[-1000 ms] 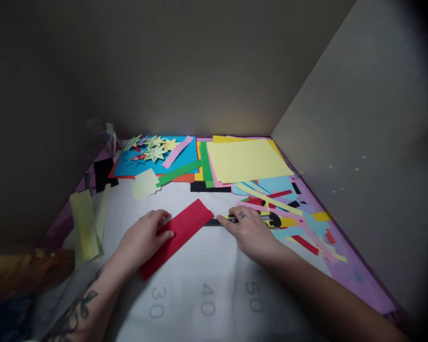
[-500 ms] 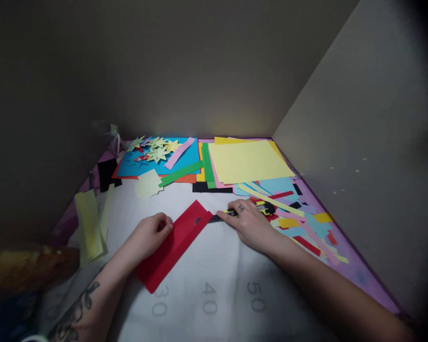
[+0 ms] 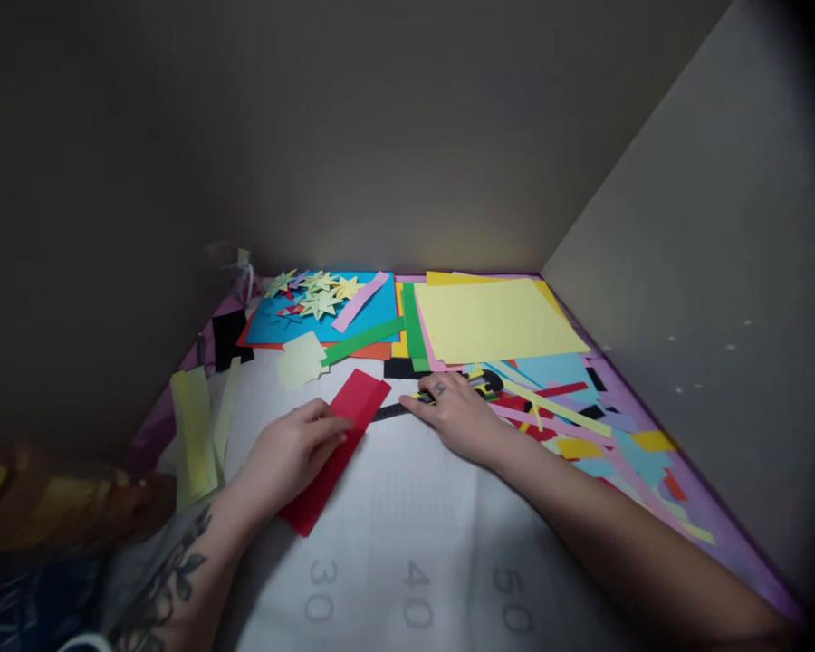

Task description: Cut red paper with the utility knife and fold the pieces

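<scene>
A folded piece of red paper (image 3: 353,426) lies slantwise on the white, number-marked surface (image 3: 407,507). My left hand (image 3: 305,448) is closed on its left side, fingertips resting over the paper. My right hand (image 3: 456,415) grips a yellow and black utility knife (image 3: 485,381). The knife's dark blade (image 3: 388,412) extends left and meets the paper's right edge; whether its tip is inside the fold is hidden.
Paper stars (image 3: 319,294) sit on blue paper (image 3: 373,321) at the back left. Yellow sheets (image 3: 503,317) are stacked at the back right. Paper scraps (image 3: 577,448) cover the right side. Pale strips (image 3: 194,435) lie at left. Walls (image 3: 407,136) stand behind and at right.
My right hand and knife have moved left against the surface. The red paper looks narrower and flatter, with less blade showing through it. The left fingers reach further across the paper.
</scene>
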A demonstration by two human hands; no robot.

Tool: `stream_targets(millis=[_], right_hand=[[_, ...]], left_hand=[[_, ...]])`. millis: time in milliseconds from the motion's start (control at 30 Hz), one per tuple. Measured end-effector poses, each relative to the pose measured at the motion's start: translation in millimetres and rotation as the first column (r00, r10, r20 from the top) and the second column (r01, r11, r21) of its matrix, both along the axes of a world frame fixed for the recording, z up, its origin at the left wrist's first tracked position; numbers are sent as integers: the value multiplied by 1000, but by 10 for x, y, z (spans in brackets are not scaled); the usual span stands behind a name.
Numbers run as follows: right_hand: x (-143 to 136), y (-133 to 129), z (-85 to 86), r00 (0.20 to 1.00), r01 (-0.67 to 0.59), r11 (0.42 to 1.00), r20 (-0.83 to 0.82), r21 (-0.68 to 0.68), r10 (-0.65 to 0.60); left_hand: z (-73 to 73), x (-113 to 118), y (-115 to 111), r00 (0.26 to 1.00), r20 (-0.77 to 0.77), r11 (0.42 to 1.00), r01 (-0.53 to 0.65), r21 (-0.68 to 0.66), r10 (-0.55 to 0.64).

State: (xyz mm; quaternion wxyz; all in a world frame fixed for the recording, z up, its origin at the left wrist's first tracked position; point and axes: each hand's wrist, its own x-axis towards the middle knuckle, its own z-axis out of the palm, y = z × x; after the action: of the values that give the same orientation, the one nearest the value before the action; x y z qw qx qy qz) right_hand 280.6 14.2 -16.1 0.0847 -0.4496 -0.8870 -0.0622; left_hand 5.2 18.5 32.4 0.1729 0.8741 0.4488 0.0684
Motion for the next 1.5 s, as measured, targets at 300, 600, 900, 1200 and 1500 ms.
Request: stream_targets(millis=[300, 600, 900, 1200, 1500], right_hand=[[8, -15, 30, 1000, -10, 1000, -2, 19, 10], [-67, -41, 83, 999, -25, 994, 26, 107, 23], [-118, -60, 92, 1000, -19, 993, 18, 113, 17], [-110, -99, 99, 1000, -14, 996, 5, 88, 14], [-146, -99, 82, 1000, -10, 997, 29, 78, 7]], left_hand=[[44, -18, -4, 957, -236, 967, 113, -226, -167], [117, 11, -10, 938, -331, 965, 15, -262, -105], [111, 4, -42, 944, -312, 964, 20, -267, -106], [74, -27, -24, 963, -253, 960, 15, -279, -89], [83, -36, -22, 963, -255, 952, 7, -306, -89]])
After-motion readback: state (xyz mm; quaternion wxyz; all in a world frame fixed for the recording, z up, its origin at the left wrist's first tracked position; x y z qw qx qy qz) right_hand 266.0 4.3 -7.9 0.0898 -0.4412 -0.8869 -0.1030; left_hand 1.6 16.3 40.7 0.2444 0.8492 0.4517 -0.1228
